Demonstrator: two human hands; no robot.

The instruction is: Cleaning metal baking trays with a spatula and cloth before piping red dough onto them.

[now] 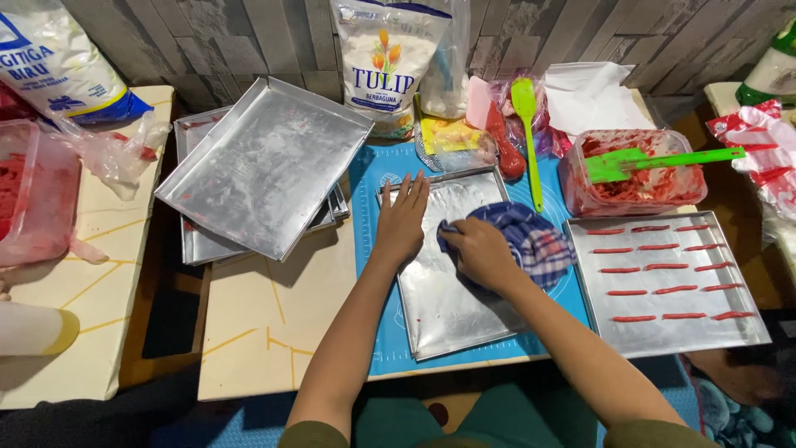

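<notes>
A: What has the person got in hand?

B: The right hand (483, 251) is bunched on a blue checked cloth (531, 241), fingers curled tight round a fold of it, and presses it onto the tray (452, 307) lying on the blue mat (369, 207).

A: And the left hand (402, 220)?

B: Flat, fingers straight and close together, holding nothing, their tips at the tray's far left corner.

A: How would the wiping go best?

B: Probably with the left palm pinning that corner while the cloth sweeps from beside the left fingertips toward the near edge, where red smears show. The tray of red strips (663, 286) sits just beyond the cloth, so strokes should stop short of it.
</notes>
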